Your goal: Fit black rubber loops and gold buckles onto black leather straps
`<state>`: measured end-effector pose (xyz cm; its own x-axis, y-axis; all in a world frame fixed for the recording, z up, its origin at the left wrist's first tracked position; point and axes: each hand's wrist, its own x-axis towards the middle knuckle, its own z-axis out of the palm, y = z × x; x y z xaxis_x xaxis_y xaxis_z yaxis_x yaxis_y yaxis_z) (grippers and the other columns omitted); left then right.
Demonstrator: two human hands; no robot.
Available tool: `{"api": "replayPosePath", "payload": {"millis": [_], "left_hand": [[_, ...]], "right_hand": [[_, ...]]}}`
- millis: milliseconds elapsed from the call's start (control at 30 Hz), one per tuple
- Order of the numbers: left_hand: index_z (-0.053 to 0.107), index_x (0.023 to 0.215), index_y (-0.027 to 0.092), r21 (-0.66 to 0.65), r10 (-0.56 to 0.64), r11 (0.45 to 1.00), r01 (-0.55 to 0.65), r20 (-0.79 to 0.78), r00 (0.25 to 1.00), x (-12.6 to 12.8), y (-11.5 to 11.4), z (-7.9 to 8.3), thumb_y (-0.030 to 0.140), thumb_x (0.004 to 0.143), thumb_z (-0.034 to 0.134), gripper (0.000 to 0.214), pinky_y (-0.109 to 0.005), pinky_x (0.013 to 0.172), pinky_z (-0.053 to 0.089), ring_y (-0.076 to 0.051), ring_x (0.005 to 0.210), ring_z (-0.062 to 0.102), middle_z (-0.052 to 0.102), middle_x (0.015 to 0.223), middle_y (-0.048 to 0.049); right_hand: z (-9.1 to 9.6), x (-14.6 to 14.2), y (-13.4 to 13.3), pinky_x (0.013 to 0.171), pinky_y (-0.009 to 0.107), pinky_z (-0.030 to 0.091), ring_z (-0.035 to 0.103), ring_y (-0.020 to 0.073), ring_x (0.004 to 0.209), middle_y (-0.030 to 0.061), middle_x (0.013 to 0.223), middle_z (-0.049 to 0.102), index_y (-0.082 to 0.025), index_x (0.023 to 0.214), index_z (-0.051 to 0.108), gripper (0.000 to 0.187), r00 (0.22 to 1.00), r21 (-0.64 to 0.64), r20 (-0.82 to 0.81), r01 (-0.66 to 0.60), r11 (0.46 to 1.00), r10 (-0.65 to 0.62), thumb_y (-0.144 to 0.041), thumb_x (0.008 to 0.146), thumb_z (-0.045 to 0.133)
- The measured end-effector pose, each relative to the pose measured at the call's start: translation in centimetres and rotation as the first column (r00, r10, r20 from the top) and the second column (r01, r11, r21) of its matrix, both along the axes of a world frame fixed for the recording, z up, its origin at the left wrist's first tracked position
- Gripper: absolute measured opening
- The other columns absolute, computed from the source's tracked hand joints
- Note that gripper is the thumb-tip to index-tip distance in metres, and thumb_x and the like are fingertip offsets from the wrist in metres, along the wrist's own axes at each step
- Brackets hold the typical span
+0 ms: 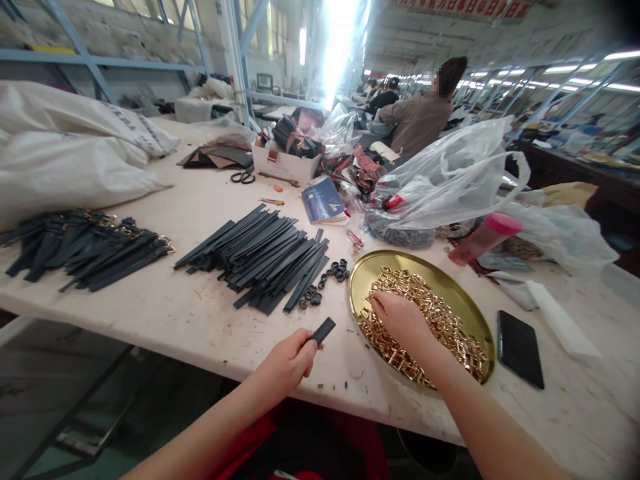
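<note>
My left hand [289, 362] is closed around a dark leather strap [324, 330], whose end sticks out past the thumb above the table's front edge. My right hand [400, 320] reaches over a round gold tray [460, 293], its fingers pinched together at the left side of a heap of gold metal buckles [450, 330]. What sits between those fingertips, if anything, is too small to make out. Left of the tray lie small dark loops [315, 293] and a pile of dark flat straps [265, 253].
Straps with gold fittings [90, 247] lie at far left, beside white sacks [75, 153]. Behind are scissors [243, 177], a blue booklet [323, 200] and a white box [285, 163]. On the right are a plastic bag [450, 180], a pink-capped bottle [487, 237] and a phone [520, 348]. A person [420, 120] sits beyond.
</note>
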<state>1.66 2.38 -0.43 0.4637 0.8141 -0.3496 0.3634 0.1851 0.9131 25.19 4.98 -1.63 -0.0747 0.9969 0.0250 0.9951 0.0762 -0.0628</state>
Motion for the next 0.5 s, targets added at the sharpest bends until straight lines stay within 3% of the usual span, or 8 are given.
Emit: {"api": "replayPosePath", "payload": {"millis": [67, 167, 300, 367, 433, 500], "left_hand": [[0.049, 0.077, 0.017, 0.112, 0.041, 0.993, -0.039, -0.013, 0.999, 0.4, 0.3, 0.0, 0.034, 0.082, 0.036, 0.022, -0.02, 0.047, 0.028, -0.009, 0.047, 0.039, 0.043, 0.052, 0.0056], [0.053, 0.08, 0.016, 0.215, 0.054, 0.975, -0.053, 0.0, 0.999, 1.2, 0.6, 0.3, 0.037, 0.079, 0.043, 0.022, -0.021, 0.051, 0.032, -0.011, 0.054, 0.044, 0.049, 0.058, 0.0037], [0.053, 0.072, 0.016, 0.265, 0.03, 0.964, -0.017, -0.047, 0.998, 1.1, 0.2, 0.5, 0.032, 0.075, 0.048, 0.017, -0.021, 0.052, 0.032, -0.011, 0.057, 0.044, 0.051, 0.061, 0.0033], [0.054, 0.073, 0.016, 0.271, 0.092, 0.96, -0.075, -0.051, 0.995, 0.7, -0.3, 0.4, 0.032, 0.075, 0.048, 0.017, -0.022, 0.053, 0.032, -0.012, 0.059, 0.046, 0.052, 0.062, 0.0029], [0.053, 0.075, 0.016, 0.248, 0.14, 0.96, -0.133, -0.012, 0.99, 0.3, -0.7, 0.3, 0.032, 0.076, 0.046, 0.018, -0.022, 0.055, 0.034, -0.012, 0.061, 0.047, 0.054, 0.064, 0.002], [0.052, 0.075, 0.016, 0.232, 0.167, 0.958, -0.167, 0.018, 0.986, 0.1, -1.0, 0.3, 0.029, 0.077, 0.045, 0.015, -0.022, 0.056, 0.035, -0.012, 0.061, 0.048, 0.054, 0.064, 0.0019]], "right_hand": [[1.0, -1.1, -1.2, 0.065, 0.026, 0.042, 0.06, 0.0171, 0.076, 0.0058, 0.084, 0.067, -0.017, 0.094, 0.061, 0.028, 0.966, -0.021, -0.255, -0.052, 0.998, 0.045, -0.025, 0.088, 0.035], [2.2, -3.6, -3.3, 0.06, 0.025, 0.042, 0.058, 0.0155, 0.068, 0.0009, 0.074, 0.065, -0.021, 0.101, 0.058, 0.024, 0.783, -0.073, -0.615, -0.169, 0.983, 0.09, -0.027, 0.085, 0.041], [2.6, -6.1, -5.1, 0.053, 0.024, 0.037, 0.049, 0.0127, 0.057, -0.0023, 0.063, 0.055, -0.021, 0.088, 0.057, 0.014, 0.66, -0.088, -0.746, -0.227, 0.97, 0.087, -0.024, 0.081, 0.046], [2.3, -6.8, -5.5, 0.057, 0.025, 0.04, 0.051, 0.0124, 0.063, 0.0001, 0.077, 0.058, -0.022, 0.106, 0.051, 0.026, 0.516, -0.106, -0.856, -0.217, 0.97, 0.022, -0.023, 0.08, 0.046], [2.0, -7.5, -5.8, 0.06, 0.025, 0.041, 0.052, 0.012, 0.068, 0.0015, 0.088, 0.057, -0.023, 0.122, 0.038, 0.046, 0.32, -0.172, -0.944, -0.262, 0.95, -0.083, -0.02, 0.077, 0.049], [1.8, -8.2, -6.1, 0.057, 0.024, 0.041, 0.051, 0.0105, 0.065, -0.0008, 0.082, 0.055, -0.024, 0.127, 0.032, 0.058, 0.15, -0.246, -0.967, -0.36, 0.9, -0.205, -0.018, 0.074, 0.053]]}}
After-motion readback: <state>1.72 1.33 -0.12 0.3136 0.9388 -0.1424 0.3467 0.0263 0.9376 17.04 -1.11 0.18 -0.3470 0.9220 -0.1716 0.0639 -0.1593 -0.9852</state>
